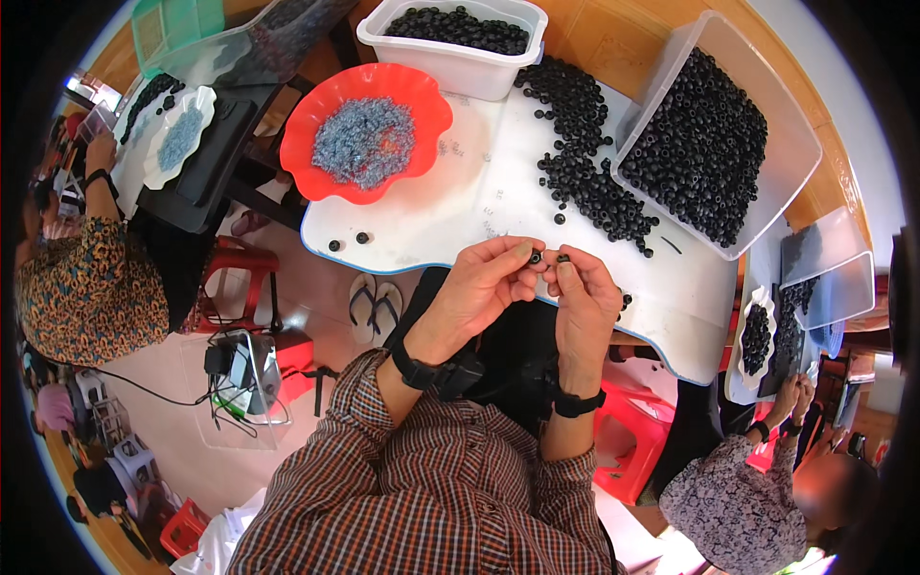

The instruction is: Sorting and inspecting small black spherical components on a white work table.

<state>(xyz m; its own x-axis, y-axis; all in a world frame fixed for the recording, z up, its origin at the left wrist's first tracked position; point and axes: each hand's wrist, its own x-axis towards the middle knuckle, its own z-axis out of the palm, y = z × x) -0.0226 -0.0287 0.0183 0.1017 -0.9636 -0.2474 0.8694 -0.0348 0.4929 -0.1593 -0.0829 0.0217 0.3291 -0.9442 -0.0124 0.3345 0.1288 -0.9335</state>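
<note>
A small black ring point(536, 257) was pinched in the left hand point(479, 287) fingers, another point(563, 258) in the right hand point(586, 302) fingers, just above the white worktop point(431, 216) edge.

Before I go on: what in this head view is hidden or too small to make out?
- Head view: how the small black ring sits in the left hand; fingertips cover it.
- The piece at the right hand: too small.
- Single bits in the red bowl: a blurred grey heap.
- The white tub: top edge cuts it.
</note>
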